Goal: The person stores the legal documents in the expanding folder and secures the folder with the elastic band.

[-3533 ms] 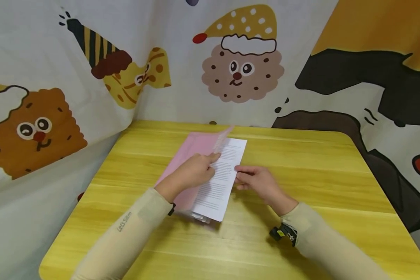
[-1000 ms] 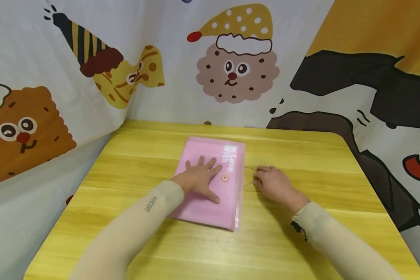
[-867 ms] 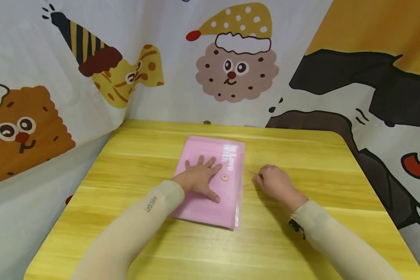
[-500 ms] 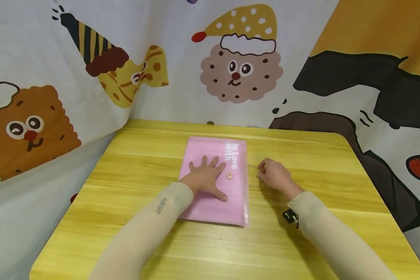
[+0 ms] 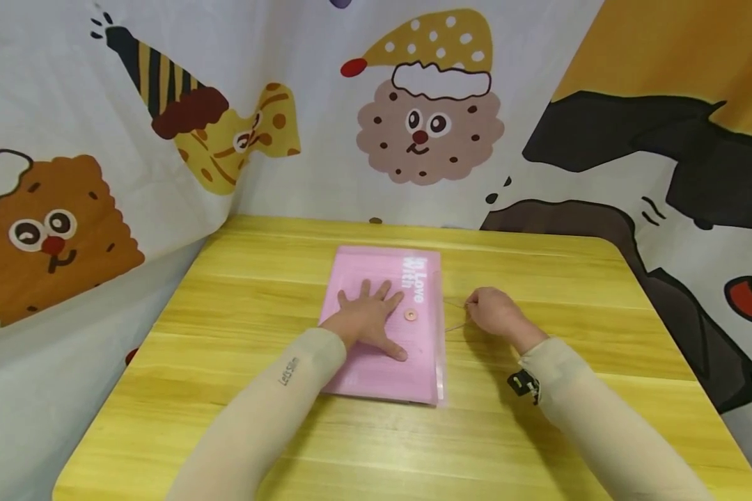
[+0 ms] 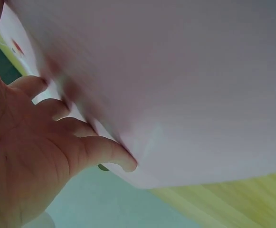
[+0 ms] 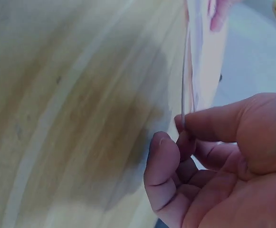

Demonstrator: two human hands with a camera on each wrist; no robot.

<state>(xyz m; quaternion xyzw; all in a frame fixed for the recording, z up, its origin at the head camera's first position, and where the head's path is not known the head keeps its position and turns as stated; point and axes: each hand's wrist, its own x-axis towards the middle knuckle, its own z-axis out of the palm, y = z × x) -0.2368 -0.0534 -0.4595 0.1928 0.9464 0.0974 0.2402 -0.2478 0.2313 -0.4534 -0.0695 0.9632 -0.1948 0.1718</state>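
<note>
A pink document folder (image 5: 376, 261), printed "With Love", lies flat on the table with its cover down. On its cover, near the right edge, is a small round button (image 5: 410, 314). My left hand (image 5: 366, 320) presses on the folder, fingers spread; its straight fingers (image 6: 109, 151) also show against the folder in the left wrist view. To the right of the folder, my right hand (image 5: 495, 311) pinches a thin string (image 5: 456, 327). Two strands of it run from the folder's right edge to the fingertips. The right wrist view shows the string (image 7: 184, 71) between thumb and finger.
The yellow wood-grain table (image 5: 326, 452) extends around the folder on all sides. Behind and to the left hangs a white cloth (image 5: 326, 188) with cartoon biscuit prints. A black strap with a small device (image 5: 522, 383) is on the right wrist.
Earlier the folder's cover was lifted over white printed pages, with my right hand at their edge. Now the cover lies down, my left hand is spread on it, and my right hand holds the string.
</note>
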